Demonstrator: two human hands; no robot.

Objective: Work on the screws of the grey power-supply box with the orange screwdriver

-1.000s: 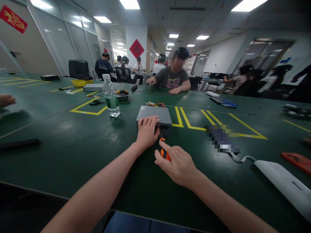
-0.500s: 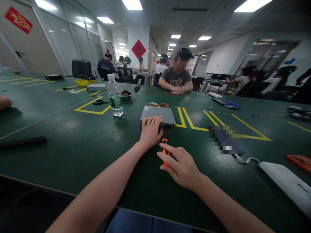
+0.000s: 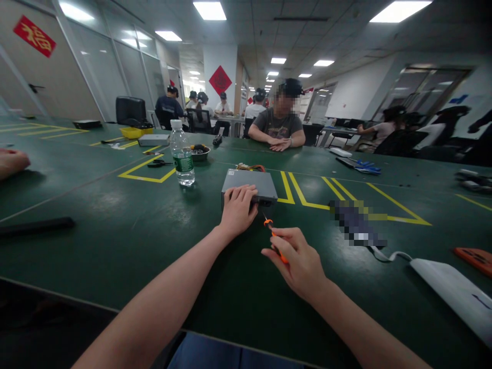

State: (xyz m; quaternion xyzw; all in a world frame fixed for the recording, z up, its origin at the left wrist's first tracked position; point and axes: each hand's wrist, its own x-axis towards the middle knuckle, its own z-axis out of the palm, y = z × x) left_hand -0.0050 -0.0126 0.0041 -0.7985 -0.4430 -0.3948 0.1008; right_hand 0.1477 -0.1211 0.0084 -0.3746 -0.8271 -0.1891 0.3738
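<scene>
A grey metal box with a socket on its near side lies on the green table, and coloured wires come out behind it. My left hand rests on the box's near left part, fingers over the top and thumb at the near side, gripping it. In my right hand is an orange and black screwdriver, held between thumb and fingers. Its thin shaft points up and left toward the near side of the box; the tip appears just short of it.
A water bottle stands left of the box, near a bowl. To the right are a blurred dark object, a cable and a white device. Across the table sits a person; another person's hand is at far left.
My right hand has shifted slightly right with the screwdriver, which now tilts more and has its tip away from the box. The hand at far left reaches further in.
</scene>
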